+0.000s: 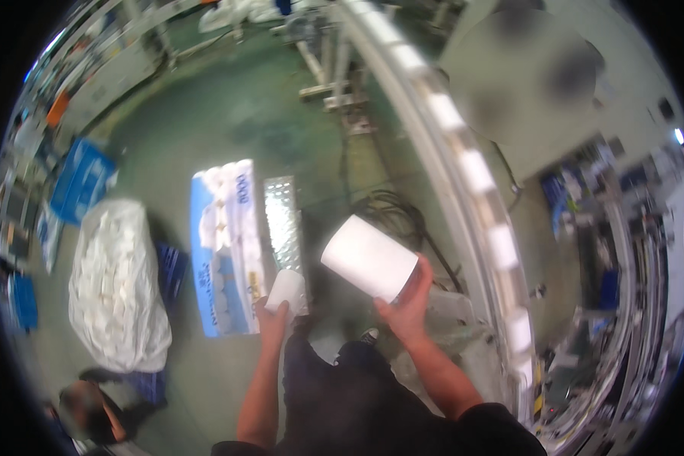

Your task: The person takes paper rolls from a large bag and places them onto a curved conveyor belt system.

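Note:
My left hand [273, 315] is closed around the lower end of a small white paper roll [286, 289]. In my right hand [410, 302] is a wider, longer white roll [368, 257], gripped at its near end and tilted up to the left. The two rolls are apart, both held in front of my legs. Just left of the small roll is a blue-and-white plastic pack of rolls [222, 295]. A patterned metal plate [283, 228] lies between that pack and the larger roll.
A conveyor [447, 171] carrying white rolls curves along my right. Black cables [391, 209] lie on the floor beside it. To the left are a large clear bag of white rolls [118, 285] and a blue crate [83, 178]. Another person [87, 410] is at lower left.

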`<action>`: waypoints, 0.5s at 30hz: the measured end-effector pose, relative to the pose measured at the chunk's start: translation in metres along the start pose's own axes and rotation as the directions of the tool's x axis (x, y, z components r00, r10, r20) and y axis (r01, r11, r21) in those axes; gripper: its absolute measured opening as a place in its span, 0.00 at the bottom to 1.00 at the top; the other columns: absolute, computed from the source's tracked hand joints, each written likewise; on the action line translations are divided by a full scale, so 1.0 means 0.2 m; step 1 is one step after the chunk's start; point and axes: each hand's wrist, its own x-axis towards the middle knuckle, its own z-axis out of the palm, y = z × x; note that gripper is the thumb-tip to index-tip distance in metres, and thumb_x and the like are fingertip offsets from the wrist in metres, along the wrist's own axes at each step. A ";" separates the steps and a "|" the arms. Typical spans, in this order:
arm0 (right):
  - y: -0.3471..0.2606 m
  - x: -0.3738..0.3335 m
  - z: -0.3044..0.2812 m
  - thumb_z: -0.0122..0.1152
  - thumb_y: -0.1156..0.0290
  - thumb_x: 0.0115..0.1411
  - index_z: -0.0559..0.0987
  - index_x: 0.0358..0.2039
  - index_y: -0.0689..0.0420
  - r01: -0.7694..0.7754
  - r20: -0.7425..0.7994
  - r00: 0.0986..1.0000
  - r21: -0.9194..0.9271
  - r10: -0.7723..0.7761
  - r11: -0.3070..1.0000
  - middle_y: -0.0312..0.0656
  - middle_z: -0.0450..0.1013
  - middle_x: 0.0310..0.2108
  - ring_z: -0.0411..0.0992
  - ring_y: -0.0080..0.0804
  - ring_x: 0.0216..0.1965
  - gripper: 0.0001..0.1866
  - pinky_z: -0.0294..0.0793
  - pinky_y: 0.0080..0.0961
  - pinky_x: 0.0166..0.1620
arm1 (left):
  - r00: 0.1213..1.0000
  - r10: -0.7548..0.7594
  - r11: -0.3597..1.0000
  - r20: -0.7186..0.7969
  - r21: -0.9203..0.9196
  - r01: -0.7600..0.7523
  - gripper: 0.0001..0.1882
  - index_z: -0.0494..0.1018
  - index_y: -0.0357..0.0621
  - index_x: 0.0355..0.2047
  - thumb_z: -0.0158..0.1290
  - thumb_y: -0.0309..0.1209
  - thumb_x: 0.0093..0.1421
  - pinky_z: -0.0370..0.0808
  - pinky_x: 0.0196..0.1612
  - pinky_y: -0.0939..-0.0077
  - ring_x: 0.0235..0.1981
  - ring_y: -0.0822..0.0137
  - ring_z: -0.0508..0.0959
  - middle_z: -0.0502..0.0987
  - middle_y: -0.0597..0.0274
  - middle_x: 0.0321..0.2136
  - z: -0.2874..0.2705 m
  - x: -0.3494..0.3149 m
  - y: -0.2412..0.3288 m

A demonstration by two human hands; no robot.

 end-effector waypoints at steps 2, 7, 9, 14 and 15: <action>-0.13 0.00 -0.18 0.74 0.70 0.47 0.53 0.67 0.62 -0.069 -0.188 0.978 0.100 0.086 0.993 0.47 0.59 0.61 0.59 0.39 0.64 0.52 0.56 0.37 0.67 | 0.988 -0.035 0.999 0.151 -0.032 0.041 0.38 0.61 0.30 0.60 0.61 0.42 0.58 0.72 0.54 0.61 0.52 0.52 0.74 0.72 0.39 0.52 0.11 -0.15 0.27; -0.32 -0.05 -0.54 0.61 0.55 0.63 0.59 0.66 0.63 -0.067 -0.341 0.915 0.397 0.215 0.915 0.47 0.64 0.62 0.64 0.41 0.63 0.38 0.61 0.43 0.66 | 0.957 0.066 0.997 0.281 0.010 -0.072 0.38 0.61 0.31 0.60 0.61 0.42 0.58 0.76 0.46 0.63 0.44 0.55 0.77 0.74 0.43 0.47 0.37 -0.26 0.24; -0.44 -0.05 -0.65 0.59 0.52 0.64 0.59 0.67 0.61 -0.069 -0.263 0.889 0.733 0.376 0.676 0.46 0.63 0.64 0.64 0.44 0.63 0.38 0.63 0.46 0.66 | 0.917 0.016 0.998 0.398 0.045 -0.036 0.37 0.61 0.31 0.61 0.60 0.43 0.59 0.73 0.50 0.63 0.48 0.55 0.75 0.73 0.42 0.50 0.42 -0.38 0.42; -0.53 -0.13 -0.87 0.51 0.40 0.65 0.70 0.62 0.49 -0.022 -0.135 0.900 0.935 0.415 0.353 0.45 0.68 0.61 0.67 0.50 0.59 0.33 0.75 0.47 0.56 | 0.863 0.048 0.998 0.503 0.012 -0.063 0.39 0.59 0.32 0.63 0.60 0.44 0.60 0.76 0.45 0.64 0.43 0.57 0.77 0.74 0.42 0.47 0.52 -0.44 0.47; -0.56 -0.14 -0.88 0.48 0.39 0.65 0.70 0.62 0.52 -0.008 -0.142 0.884 0.948 0.446 0.318 0.47 0.69 0.58 0.69 0.49 0.56 0.35 0.77 0.45 0.55 | 0.850 0.058 0.998 0.523 0.001 -0.069 0.39 0.59 0.32 0.63 0.60 0.44 0.60 0.76 0.44 0.65 0.43 0.57 0.77 0.74 0.43 0.46 0.53 -0.41 0.46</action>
